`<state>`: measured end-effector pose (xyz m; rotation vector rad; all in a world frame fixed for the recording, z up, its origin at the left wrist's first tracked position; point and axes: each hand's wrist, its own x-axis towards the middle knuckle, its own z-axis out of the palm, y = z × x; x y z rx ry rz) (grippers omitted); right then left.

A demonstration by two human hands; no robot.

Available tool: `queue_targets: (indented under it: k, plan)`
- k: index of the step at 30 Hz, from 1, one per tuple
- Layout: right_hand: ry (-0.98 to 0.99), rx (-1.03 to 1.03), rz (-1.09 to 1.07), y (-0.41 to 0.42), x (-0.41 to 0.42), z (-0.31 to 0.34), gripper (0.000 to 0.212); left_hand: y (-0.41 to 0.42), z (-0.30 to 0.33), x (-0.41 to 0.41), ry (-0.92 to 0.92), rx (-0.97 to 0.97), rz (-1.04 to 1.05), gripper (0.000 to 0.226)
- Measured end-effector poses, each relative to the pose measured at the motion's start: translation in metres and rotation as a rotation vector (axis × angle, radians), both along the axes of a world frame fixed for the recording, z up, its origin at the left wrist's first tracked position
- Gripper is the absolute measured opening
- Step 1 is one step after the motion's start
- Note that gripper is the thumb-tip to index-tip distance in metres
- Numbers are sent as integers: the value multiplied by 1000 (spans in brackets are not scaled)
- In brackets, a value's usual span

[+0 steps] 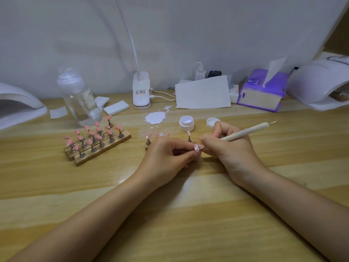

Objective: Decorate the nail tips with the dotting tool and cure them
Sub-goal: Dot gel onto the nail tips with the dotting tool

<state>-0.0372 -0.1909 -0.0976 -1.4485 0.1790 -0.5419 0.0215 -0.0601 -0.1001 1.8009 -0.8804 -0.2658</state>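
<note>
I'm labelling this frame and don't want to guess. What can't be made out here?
- Head view: the stand under the nail tip is hidden by the left hand.
- The row of tips behind that hand is blurred and partly covered.
- The bottle label is too blurred to read.
- The lamp on the right and the lamp on the left are cut off by the frame edges.
- The jar contents are too small to tell.
</note>
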Motion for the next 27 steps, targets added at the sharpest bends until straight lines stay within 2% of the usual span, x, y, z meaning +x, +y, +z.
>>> queue_targets:
  k: [9, 17, 24, 27]
  plan:
    - [14, -35, -13, 1, 2, 0, 29, 0, -1, 0, -6, 27, 11, 19]
    - [-20, -36, 10, 0, 2, -1, 34, -1, 0, 0, 4, 28, 6, 21]
    - [-36, -19, 35, -1, 2, -1, 40, -1, 2, 0, -74, 87, 48, 14]
    - [-33, -22, 41, 0, 2, 0, 40, -1, 2, 0, -39, 63, 47, 13]
